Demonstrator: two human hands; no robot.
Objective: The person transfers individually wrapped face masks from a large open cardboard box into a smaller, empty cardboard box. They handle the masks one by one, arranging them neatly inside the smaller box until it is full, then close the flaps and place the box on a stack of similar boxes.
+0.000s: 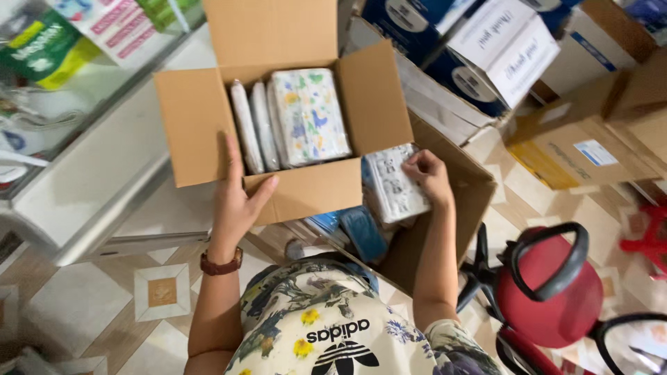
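White flat plastic-wrapped pack with grey print [396, 184]: pinched at its upper edge by the curled fingers of the right hand [429, 177], standing on edge inside the large open brown cardboard carton [472, 201], just right of the small open brown cardboard box [194, 125]. Right grip closed on that pack. Left hand [236, 201] spread flat, grasping nothing, palm and thumb pressed on the near wall of the small box, steadying it; brown strap watch [221, 264] on the wrist.

Judged from the lie of things: mid-transfer between the 2 cartons, pack gripped but not clear of the large carton. Next move calls for a lift clear of the carton wall, then a turn on edge to match the row left of the grip.

Up and left of the grip, inside the small box: 1 soft pack with colourful animal print [309, 114], 2 plain white packs [253, 125] beside it, all on edge. Below the grip: blue soft packs [361, 232]. Up and right: dark blue boxes with white round labels [479, 83], white panels with cursive script [507, 48]. Further right: brown carton with a blue-and-white rectangular label [594, 153]. Far left of the left hand: green package [42, 45] and pink-and-white package [118, 24] on a counter.
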